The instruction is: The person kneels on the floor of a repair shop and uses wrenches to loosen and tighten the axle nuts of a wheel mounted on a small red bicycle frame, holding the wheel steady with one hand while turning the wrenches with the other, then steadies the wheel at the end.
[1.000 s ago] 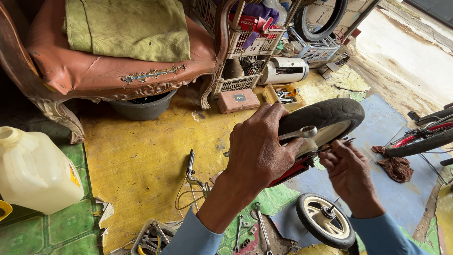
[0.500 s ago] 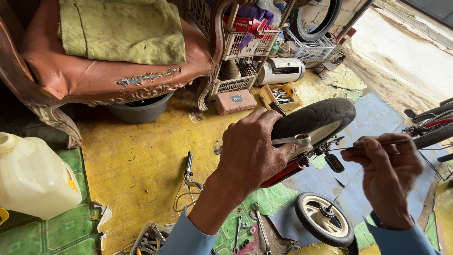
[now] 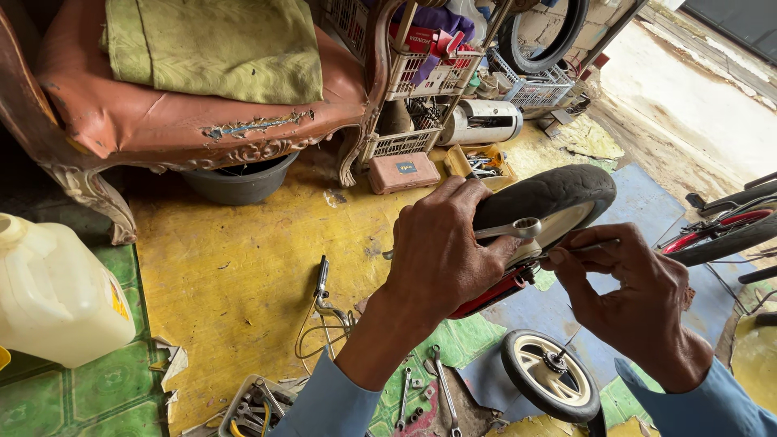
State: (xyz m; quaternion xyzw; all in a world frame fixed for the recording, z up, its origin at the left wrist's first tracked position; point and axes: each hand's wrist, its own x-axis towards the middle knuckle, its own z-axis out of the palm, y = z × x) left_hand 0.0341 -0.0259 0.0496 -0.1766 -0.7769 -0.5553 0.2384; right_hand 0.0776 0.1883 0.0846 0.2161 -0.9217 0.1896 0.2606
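The left hand (image 3: 441,243) is closed around a wrench (image 3: 518,230), whose ring end sticks out past the fingers and sits at the hub of a small black wheel (image 3: 558,198). The wheel lies just beyond both hands, tilted, with a red frame (image 3: 490,295) running under the left palm. The right hand (image 3: 639,295) pinches a thin metal rod (image 3: 587,247) between thumb and forefinger; the rod points toward the hub, just right of the wrench's ring.

Below the hands lies a 2nd small wheel (image 3: 550,376), flat on a blue mat (image 3: 647,202).

A pink flat box (image 3: 403,172) with a small dark label rests on the yellow floor (image 3: 235,275), beside a yellow tray (image 3: 481,162) of small parts. A pale plastic jug (image 3: 53,291) with an orange sticker stands at far left. White wire baskets (image 3: 421,81) behind hold red packets.
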